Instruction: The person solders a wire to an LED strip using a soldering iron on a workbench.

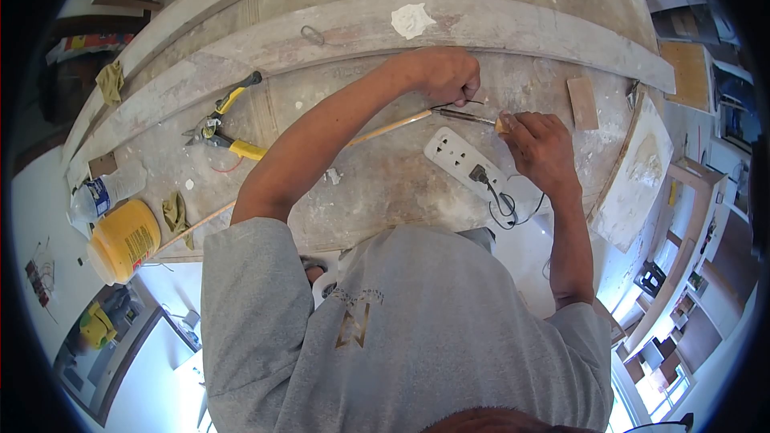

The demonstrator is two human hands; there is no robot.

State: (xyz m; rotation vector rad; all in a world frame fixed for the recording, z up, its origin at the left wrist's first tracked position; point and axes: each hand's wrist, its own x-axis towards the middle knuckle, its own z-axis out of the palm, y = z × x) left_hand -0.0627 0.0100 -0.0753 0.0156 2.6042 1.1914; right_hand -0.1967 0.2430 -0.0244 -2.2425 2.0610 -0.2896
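Observation:
My right hand point(536, 144) is wrapped round the handle of a soldering iron point(468, 117), whose metal barrel points left. Its tip meets the end of a long thin yellowish rod point(385, 130), or nearly so; contact is hard to judge. Just above the tip, my left hand point(453, 76) is closed in a pinch on a thin dark wire point(475, 102). Part of the rod passes behind my left forearm. Below the iron lies a white power strip point(449, 152) with a black plug point(480, 174) in it.
Yellow-handled cutters point(210, 130) lie left of my forearm. A yellow tub point(128, 236) and a plastic bottle point(112, 192) stand at the left edge. Long pale boards point(353, 24) cross the far side. A small wood piece point(583, 103) and a white-smeared board point(638, 172) are at right.

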